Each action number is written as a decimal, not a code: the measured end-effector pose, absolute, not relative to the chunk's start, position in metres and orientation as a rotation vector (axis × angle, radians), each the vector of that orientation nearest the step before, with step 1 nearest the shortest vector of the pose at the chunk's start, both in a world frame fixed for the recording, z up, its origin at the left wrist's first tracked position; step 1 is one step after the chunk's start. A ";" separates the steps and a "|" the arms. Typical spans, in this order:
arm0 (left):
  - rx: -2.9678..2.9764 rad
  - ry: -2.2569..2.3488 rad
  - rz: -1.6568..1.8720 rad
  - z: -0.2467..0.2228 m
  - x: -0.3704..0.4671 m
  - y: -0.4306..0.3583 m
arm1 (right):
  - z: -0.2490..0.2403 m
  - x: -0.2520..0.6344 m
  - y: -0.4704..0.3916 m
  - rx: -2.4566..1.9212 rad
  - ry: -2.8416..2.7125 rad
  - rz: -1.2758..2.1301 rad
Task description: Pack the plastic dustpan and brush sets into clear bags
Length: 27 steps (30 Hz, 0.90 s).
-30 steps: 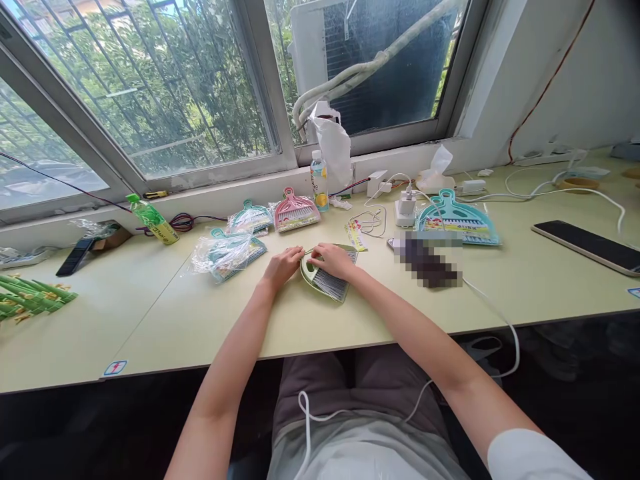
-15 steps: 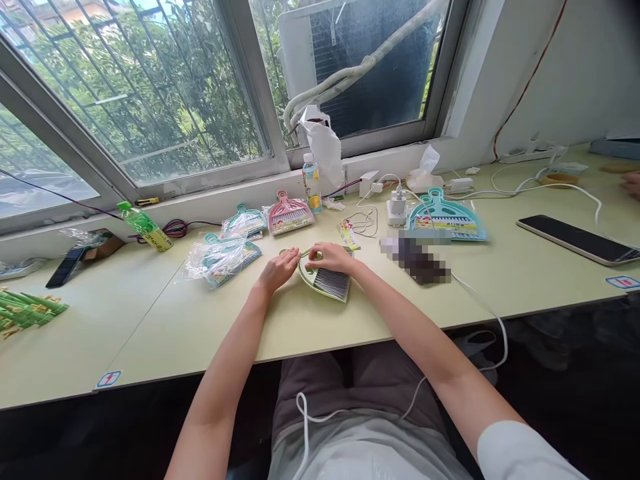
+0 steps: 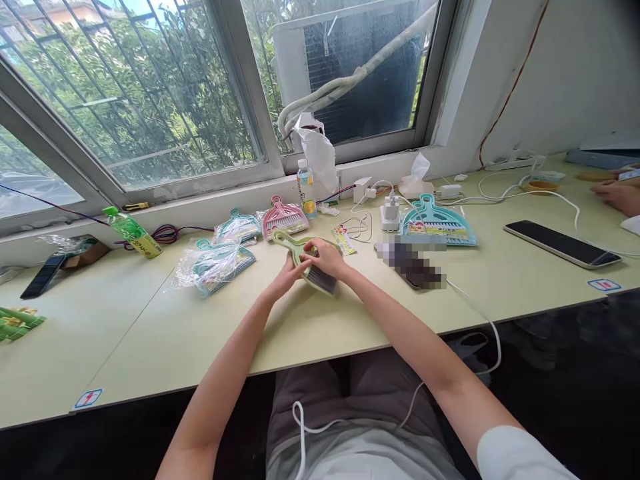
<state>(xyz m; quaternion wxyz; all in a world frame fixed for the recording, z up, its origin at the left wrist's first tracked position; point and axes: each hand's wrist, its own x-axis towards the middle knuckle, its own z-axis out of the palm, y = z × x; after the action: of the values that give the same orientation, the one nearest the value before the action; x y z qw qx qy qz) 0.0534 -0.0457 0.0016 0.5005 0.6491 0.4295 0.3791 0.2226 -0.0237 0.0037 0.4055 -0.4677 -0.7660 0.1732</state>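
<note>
In the middle of the table, a light green dustpan point(image 3: 284, 238) is tilted, its looped handle pointing to the far left. A matching brush with grey bristles point(image 3: 323, 280) lies against it, bristles toward the near right. My left hand point(image 3: 289, 279) is closed on the near left edge of the dustpan, thumb toward the brush. From the far right, my right hand point(image 3: 327, 257) has its fingers curled around the brush's upper part, covering much of it. A yellow printed card point(image 3: 344, 239) lies just beyond my right hand.
Wrapped blue dustpan sets point(image 3: 220, 267) and a pink one point(image 3: 284, 217) lie to the left and behind. Another blue set point(image 3: 440, 223) is at the right, near a charger point(image 3: 390, 213), cables and a phone point(image 3: 560, 243). Bottles stand by the window. A co-worker's hand point(image 3: 617, 193) is at far right.
The green dustpan and brush have been turned and tilted up, so the handle now shows. My left hand has moved from the handle to the near edge. The view has shifted slightly.
</note>
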 end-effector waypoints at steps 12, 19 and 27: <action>1.187 1.454 1.306 -0.008 0.007 -0.012 | -0.018 0.265 -0.004 -1.820 -1.989 -0.085; 1.261 1.351 1.312 -0.010 0.011 -0.016 | -0.025 0.254 -0.004 -1.646 -2.217 0.292; 1.321 1.399 1.614 -0.004 0.005 -0.011 | -0.019 0.245 -0.009 -1.311 -2.180 0.321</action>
<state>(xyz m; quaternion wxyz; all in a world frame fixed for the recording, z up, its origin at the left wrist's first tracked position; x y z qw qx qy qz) 0.0047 -0.0108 -0.0041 0.3097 0.5002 0.5298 0.6110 0.2452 -0.0093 -0.0188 0.2845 -0.4902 -0.8151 0.1201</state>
